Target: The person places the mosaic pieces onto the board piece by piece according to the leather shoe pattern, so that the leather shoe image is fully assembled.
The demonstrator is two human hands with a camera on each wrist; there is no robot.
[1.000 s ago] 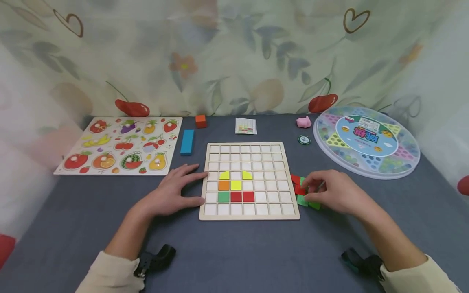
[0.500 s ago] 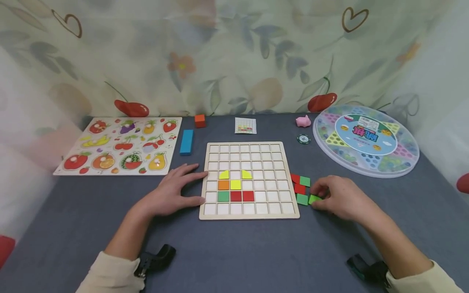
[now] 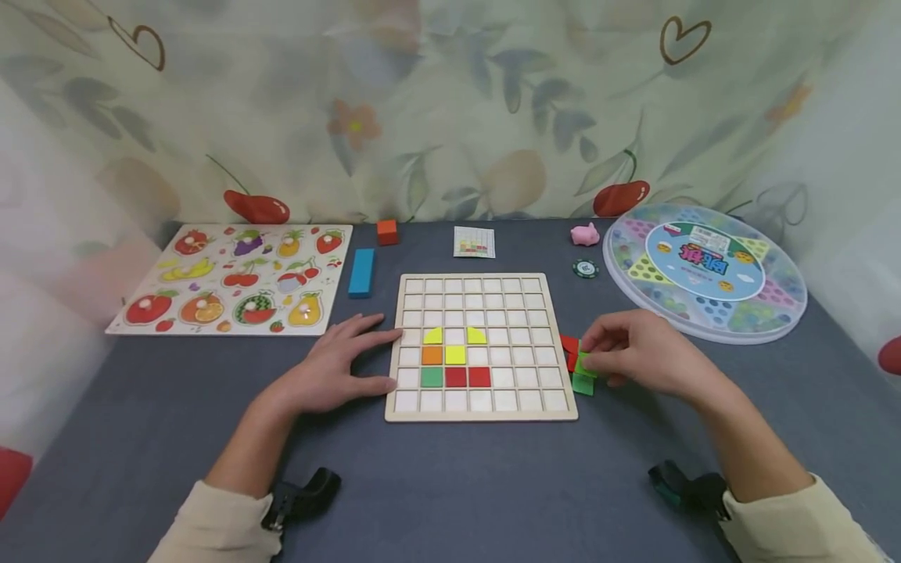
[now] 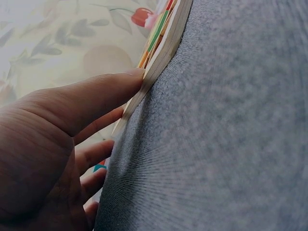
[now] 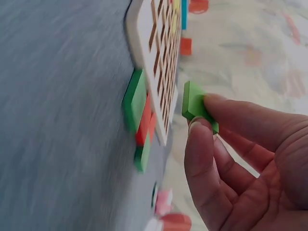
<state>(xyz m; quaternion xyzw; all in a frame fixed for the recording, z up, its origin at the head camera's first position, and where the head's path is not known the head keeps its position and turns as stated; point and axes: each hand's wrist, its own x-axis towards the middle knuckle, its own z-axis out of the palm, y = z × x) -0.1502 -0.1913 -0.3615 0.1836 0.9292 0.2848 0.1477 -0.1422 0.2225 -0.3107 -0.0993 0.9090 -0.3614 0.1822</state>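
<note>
A wooden grid board (image 3: 482, 407) lies flat on the table, with yellow, orange, green and red tiles in some of its cells. My left hand (image 3: 325, 367) rests at the board's left edge, fingers spread; in the left wrist view the thumb (image 4: 110, 89) touches the rim. My right hand (image 3: 646, 352) pinches a light green tile (image 5: 195, 102) between thumb and forefinger, raised off the table. Just below it, against the board's right edge, lie a dark green tile (image 5: 136, 98) and red tiles (image 3: 569, 344), partly covered by the hand in the head view.
Behind the board are a small pattern card (image 3: 475, 242), a blue block (image 3: 361, 274) and an orange block (image 3: 387, 232). A fruit puzzle (image 3: 232, 277) lies at left. At right sit a pink pig (image 3: 584, 234), a poker chip (image 3: 586, 268) and a round game box (image 3: 704, 270).
My right hand has taken the light green tile from the right side of the pile, lifted it and carried it left towards the board. The left hand stays in place.
</note>
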